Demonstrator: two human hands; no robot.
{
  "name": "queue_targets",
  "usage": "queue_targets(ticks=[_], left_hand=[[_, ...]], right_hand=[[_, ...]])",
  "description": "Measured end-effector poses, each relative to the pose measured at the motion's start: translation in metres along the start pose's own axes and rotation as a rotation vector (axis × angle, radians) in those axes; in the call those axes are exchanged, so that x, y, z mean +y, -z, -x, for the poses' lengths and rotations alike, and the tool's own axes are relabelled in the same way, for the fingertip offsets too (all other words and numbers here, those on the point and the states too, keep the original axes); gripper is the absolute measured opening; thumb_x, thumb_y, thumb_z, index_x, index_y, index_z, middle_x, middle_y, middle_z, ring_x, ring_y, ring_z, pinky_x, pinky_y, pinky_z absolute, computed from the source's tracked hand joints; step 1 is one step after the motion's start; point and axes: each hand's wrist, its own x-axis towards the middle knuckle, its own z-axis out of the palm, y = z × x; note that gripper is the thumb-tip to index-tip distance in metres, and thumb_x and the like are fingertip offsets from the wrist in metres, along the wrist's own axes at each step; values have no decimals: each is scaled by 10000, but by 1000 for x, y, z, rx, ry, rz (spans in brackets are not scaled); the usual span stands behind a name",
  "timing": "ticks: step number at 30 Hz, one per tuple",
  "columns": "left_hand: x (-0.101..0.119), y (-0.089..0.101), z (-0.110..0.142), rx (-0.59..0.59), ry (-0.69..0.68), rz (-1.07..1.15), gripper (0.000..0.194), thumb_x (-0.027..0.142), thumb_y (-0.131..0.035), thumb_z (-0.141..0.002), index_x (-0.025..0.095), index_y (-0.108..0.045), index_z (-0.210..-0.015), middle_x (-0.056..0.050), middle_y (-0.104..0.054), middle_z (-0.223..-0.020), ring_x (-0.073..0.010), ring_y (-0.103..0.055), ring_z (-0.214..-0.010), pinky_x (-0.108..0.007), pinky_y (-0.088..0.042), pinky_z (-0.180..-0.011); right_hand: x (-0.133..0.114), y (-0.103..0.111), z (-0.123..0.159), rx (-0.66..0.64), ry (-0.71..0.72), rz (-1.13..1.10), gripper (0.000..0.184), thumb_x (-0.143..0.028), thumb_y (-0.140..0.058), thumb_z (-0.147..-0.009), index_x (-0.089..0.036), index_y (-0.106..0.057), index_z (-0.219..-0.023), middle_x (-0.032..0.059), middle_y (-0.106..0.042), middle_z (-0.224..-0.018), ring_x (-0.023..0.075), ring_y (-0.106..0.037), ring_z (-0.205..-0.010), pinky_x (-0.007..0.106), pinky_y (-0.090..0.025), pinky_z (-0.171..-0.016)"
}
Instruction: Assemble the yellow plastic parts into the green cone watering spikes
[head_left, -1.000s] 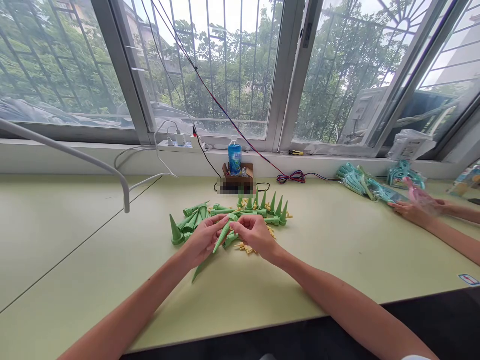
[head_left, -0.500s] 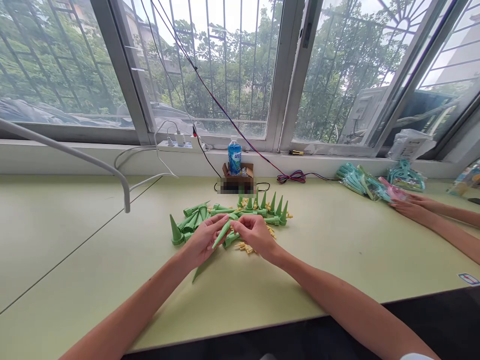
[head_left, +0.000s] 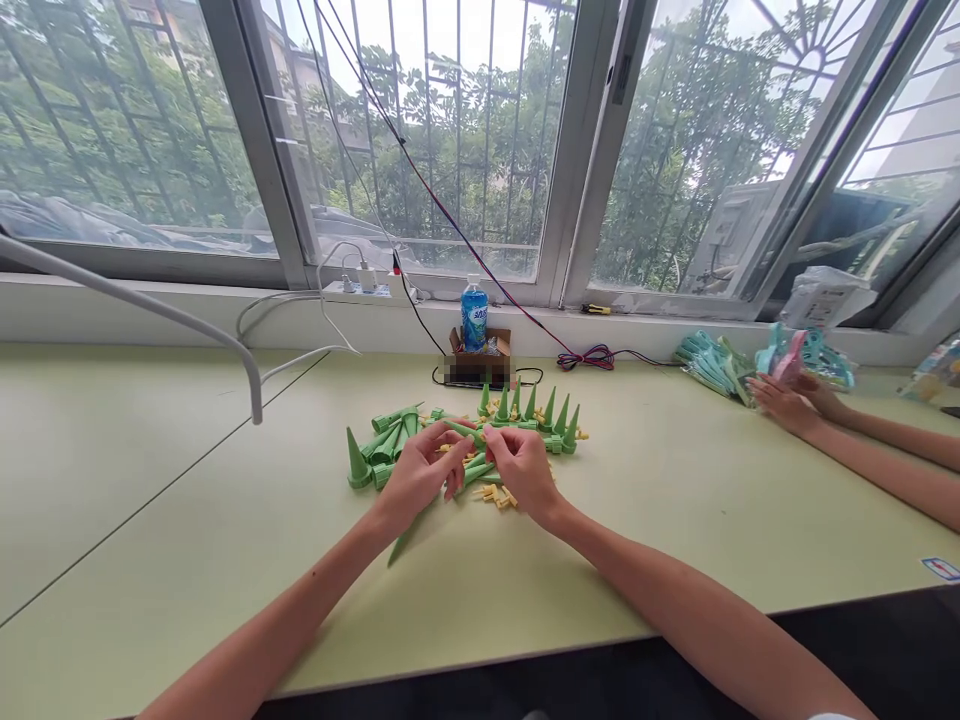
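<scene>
Green spike (head_left: 460, 428) in the left hand (head_left: 421, 470), right hand (head_left: 523, 467) at its end

Left hand (head_left: 417, 474): bare, slim fingers. Left forearm (head_left: 285, 615) behind it bare as well, narrow next to the hand, widening steadily farther back. One small dark spot (head_left: 313, 574), mole-like, on that forearm, well back from the hand. Right hand (head_left: 529, 476): bare, similar build. Right forearm (head_left: 660, 588) behind it bare, smooth, broadening away from the hand. Farthest back from right hand: sliver of white cloth (head_left: 834, 716), probably sleeve edge; cut unclear.
</scene>
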Motion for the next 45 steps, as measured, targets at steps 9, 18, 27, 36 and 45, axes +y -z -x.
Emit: queue_targets(ticks=[9, 18, 27, 36, 45], left_hand=[[-5, 2, -2, 47, -47, -107, 351, 524, -574, -873, 179, -629, -910, 58, -433, -474, -71, -356, -359, -197, -266, -356], [-6, 5, -1, -88, -9, -130, 439, 553, -546, -879, 183, -475, -654, 49, -391, -508, -57, -309, -405, -181, -224, -380], [-12, 9, -3, -139, 16, -125, 446, 569, -529, -882, 180, -469, -673, 47, -374, -536, -61, -333, -430, -178, -217, -387], [-9, 8, -3, -127, 28, -112, 446, 565, -550, -871, 171, -487, -672, 49, -378, -526, -53, -332, -417, -176, -205, -377], [-9, 4, -2, -98, -12, -84, 424, 518, -523, -908, 178, -461, -663, 40, -470, -511, -57, -360, -396, -180, -264, -362]], right_hand=[[-5, 3, 7, -156, 342, 381, 449, -412, -505, -930, -199, -352, -567, -23, -416, -543, 101, -300, -509, 264, -216, -544], [-7, 7, 5, -219, 498, 607, 289, -304, -484, -929, -201, -498, -660, -3, -513, -592, 111, -343, -517, 267, -192, -525], [-8, 4, 6, -239, 601, 638, 299, -267, -448, -927, -200, -452, -635, 2, -505, -585, 117, -317, -523, 274, -174, -514], [-4, 2, 8, -188, 610, 613, 266, -249, -482, -916, -196, -460, -656, -7, -532, -605, 103, -354, -531, 257, -224, -521], [-1, 1, 10, 30, 719, 616, 282, -235, -489, -871, -193, -452, -595, -34, -467, -518, 83, -317, -458, 236, -242, -474]])
